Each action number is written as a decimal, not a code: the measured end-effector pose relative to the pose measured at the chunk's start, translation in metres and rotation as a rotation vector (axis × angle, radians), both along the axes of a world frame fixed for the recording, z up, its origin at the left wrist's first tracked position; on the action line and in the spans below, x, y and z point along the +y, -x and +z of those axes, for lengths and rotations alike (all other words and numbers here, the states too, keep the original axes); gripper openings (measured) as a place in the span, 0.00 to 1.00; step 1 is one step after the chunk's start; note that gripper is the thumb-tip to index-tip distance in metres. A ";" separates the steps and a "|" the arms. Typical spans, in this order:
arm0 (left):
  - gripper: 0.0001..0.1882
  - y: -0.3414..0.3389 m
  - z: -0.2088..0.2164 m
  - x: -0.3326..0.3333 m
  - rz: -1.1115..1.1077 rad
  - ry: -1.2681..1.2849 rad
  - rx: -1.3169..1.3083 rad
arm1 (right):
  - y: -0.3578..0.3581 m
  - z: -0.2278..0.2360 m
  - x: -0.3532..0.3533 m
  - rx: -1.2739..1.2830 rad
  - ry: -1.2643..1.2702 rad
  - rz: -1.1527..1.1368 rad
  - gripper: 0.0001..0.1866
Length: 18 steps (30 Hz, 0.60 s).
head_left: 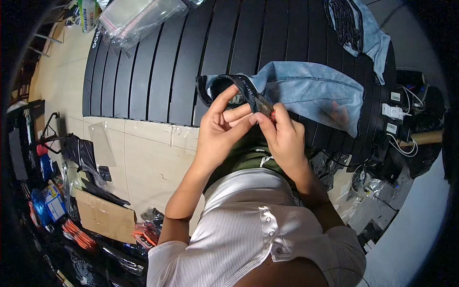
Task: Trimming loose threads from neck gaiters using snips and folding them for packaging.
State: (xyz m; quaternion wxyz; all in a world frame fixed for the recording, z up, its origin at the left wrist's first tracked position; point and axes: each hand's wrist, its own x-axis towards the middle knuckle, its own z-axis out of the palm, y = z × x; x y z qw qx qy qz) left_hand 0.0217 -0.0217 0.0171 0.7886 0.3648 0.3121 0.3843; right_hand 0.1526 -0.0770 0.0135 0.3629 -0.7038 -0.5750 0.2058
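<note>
A light-blue mottled garment (311,86) with a black elastic waistband (246,88) lies across the near edge of the black slatted table (186,57). My left hand (222,126) holds the waistband, its index finger raised along the band and its thumb meeting my right hand. With thumb and fingers pinched together, my right hand (285,136) grips the band's lower end. A small reddish bit shows beside the right fingertips; I cannot make out what it is. Inside the band's loop, part of the opening is dark.
Clear plastic bags (138,19) lie at the table's far left. Another blue garment with a black band (375,40) rests at the far right. White plugs and cables (397,111) sit at the right edge. A cardboard piece (105,215) stands among packages on the left floor.
</note>
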 end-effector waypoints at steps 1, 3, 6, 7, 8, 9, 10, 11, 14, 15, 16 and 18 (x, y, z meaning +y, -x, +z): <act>0.29 0.000 -0.001 0.000 0.004 0.002 -0.011 | 0.001 0.000 0.000 0.021 -0.012 -0.003 0.14; 0.29 0.000 -0.003 -0.001 0.008 0.004 -0.022 | 0.002 0.002 0.000 0.041 -0.023 -0.006 0.14; 0.29 0.001 -0.004 -0.002 0.006 -0.024 -0.030 | 0.003 0.005 0.002 0.066 0.003 -0.009 0.14; 0.29 0.001 -0.004 -0.002 0.012 -0.022 -0.031 | 0.004 0.006 0.003 0.066 -0.002 -0.007 0.14; 0.29 0.001 -0.004 -0.002 0.018 -0.020 -0.031 | 0.004 0.007 0.003 0.065 -0.008 -0.005 0.14; 0.29 0.001 -0.004 -0.002 0.018 -0.021 -0.032 | 0.004 0.006 0.004 0.065 -0.008 -0.006 0.14; 0.29 0.002 -0.004 -0.002 0.020 -0.035 0.005 | 0.003 0.006 0.003 0.048 -0.002 -0.002 0.14; 0.29 0.002 -0.003 -0.002 0.023 -0.050 0.041 | 0.003 0.006 0.003 0.030 0.004 0.002 0.14; 0.30 0.003 -0.007 -0.004 0.040 -0.050 0.018 | 0.002 0.005 0.002 -0.002 -0.010 0.016 0.14; 0.30 0.002 -0.006 -0.004 0.040 -0.050 0.017 | 0.002 0.005 0.003 -0.003 -0.011 0.016 0.14; 0.29 0.002 -0.006 -0.005 0.047 -0.049 0.007 | 0.003 0.006 0.002 0.023 -0.017 0.014 0.14; 0.29 0.004 -0.007 -0.006 0.054 -0.048 -0.004 | 0.004 0.008 0.003 0.048 -0.025 0.012 0.13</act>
